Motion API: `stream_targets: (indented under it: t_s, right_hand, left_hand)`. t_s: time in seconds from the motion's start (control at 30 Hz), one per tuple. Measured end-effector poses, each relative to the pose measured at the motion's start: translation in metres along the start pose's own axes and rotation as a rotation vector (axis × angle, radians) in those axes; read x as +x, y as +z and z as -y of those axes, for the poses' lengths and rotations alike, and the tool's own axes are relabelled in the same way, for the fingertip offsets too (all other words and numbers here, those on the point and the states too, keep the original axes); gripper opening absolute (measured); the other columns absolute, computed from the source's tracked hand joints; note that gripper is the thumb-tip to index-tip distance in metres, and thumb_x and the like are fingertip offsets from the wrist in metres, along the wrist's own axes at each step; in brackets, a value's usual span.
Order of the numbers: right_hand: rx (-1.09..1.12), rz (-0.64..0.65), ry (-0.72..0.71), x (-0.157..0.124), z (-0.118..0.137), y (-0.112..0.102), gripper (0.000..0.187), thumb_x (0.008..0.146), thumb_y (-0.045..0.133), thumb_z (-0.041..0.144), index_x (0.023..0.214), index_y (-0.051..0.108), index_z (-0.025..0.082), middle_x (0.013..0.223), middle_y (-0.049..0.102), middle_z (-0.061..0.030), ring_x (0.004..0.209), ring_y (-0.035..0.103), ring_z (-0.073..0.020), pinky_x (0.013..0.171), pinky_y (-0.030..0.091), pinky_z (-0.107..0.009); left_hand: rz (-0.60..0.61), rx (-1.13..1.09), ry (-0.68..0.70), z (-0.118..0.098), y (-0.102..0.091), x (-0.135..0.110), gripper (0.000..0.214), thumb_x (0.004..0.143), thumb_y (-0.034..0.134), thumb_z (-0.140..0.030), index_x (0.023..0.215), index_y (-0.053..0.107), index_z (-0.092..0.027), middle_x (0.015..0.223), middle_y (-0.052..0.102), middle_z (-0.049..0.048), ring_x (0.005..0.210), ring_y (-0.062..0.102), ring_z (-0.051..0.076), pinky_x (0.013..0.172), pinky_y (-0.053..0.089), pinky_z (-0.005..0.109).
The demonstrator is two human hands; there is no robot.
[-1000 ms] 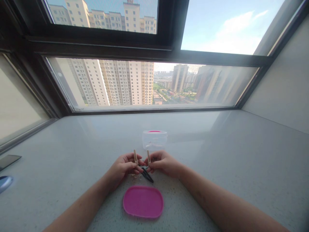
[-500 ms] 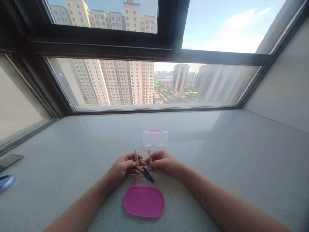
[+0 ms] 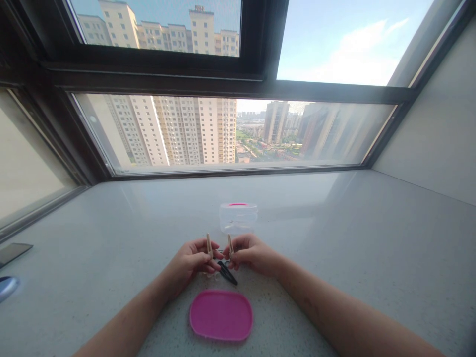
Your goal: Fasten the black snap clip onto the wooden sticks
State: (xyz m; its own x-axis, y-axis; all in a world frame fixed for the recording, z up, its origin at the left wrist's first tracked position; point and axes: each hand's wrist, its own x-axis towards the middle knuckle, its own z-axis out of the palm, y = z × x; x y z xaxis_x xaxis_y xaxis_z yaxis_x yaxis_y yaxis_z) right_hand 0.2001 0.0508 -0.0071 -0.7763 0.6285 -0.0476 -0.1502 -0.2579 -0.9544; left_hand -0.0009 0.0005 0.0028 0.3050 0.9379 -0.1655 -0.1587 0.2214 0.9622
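My left hand (image 3: 198, 257) pinches a slim beige hair clip (image 3: 209, 244) between thumb and fingers, its end pointing up. Opposite it, my right hand (image 3: 248, 254) grips a similar beige hair clip (image 3: 230, 243), also upright. The two clips stand side by side with a small gap between them. Below the fingertips a black hair clip (image 3: 227, 273) lies slanted on the counter. Other small items lie partly hidden under the hands; I cannot make out what they are.
Nearest to me lies a pink oval lid (image 3: 221, 315). A clear plastic box (image 3: 238, 218) with a pink mark stands beyond the hands. At the far left are a dark flat object (image 3: 15, 254) and a rounded bluish object (image 3: 8, 287). Windows border the pale speckled counter (image 3: 334, 223).
The view has shifted slightly, so the counter things sit a little lower in the picture. Both hands keep their clips in nearly the same pose.
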Motion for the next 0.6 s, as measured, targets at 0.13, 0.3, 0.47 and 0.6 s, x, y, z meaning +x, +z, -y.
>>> stream_targets:
  t_s: [0.13, 0.3, 0.47, 0.6]
  right_hand:
    - [0.010, -0.016, -0.005, -0.0005, 0.0015, 0.0016, 0.026, 0.063, 0.065, 0.018, 0.086, 0.064, 0.005, 0.067, 0.061, -0.0054, 0.057, 0.057, -0.0099, 0.054, 0.044, -0.018]
    - [0.025, -0.010, -0.007, -0.0004, -0.0003, 0.0001, 0.028, 0.062, 0.066, 0.017, 0.087, 0.064, 0.006, 0.068, 0.061, -0.0053, 0.060, 0.058, -0.0110, 0.055, 0.044, -0.018]
    - [0.027, -0.008, -0.003, 0.0003, -0.0016, -0.0013, 0.029, 0.061, 0.067, 0.018, 0.088, 0.064, 0.007, 0.070, 0.061, -0.0048, 0.063, 0.059, -0.0118, 0.057, 0.044, -0.019]
    - [0.030, -0.020, 0.009, 0.0013, 0.0012, 0.0002, 0.027, 0.062, 0.066, 0.021, 0.084, 0.064, 0.006, 0.064, 0.061, -0.0048, 0.057, 0.057, -0.0104, 0.053, 0.042, -0.018]
  left_hand:
    - [-0.016, -0.001, -0.014, -0.0019, 0.0016, -0.0018, 0.025, 0.073, 0.055, -0.017, 0.096, 0.053, -0.009, 0.091, 0.064, 0.0135, 0.067, 0.063, 0.017, 0.059, 0.047, 0.025]
    - [-0.001, -0.019, -0.006, -0.0006, 0.0007, -0.0016, 0.027, 0.071, 0.055, -0.014, 0.097, 0.053, -0.009, 0.091, 0.064, 0.0136, 0.068, 0.063, 0.017, 0.059, 0.047, 0.025]
    - [-0.005, -0.009, -0.009, 0.0004, -0.0001, -0.0004, 0.027, 0.069, 0.055, -0.012, 0.096, 0.054, -0.008, 0.090, 0.064, 0.0130, 0.067, 0.063, 0.018, 0.058, 0.048, 0.025]
    - [-0.014, -0.029, -0.022, -0.0014, 0.0013, -0.0014, 0.026, 0.070, 0.055, -0.014, 0.095, 0.055, -0.008, 0.090, 0.064, 0.0133, 0.067, 0.063, 0.017, 0.058, 0.047, 0.025]
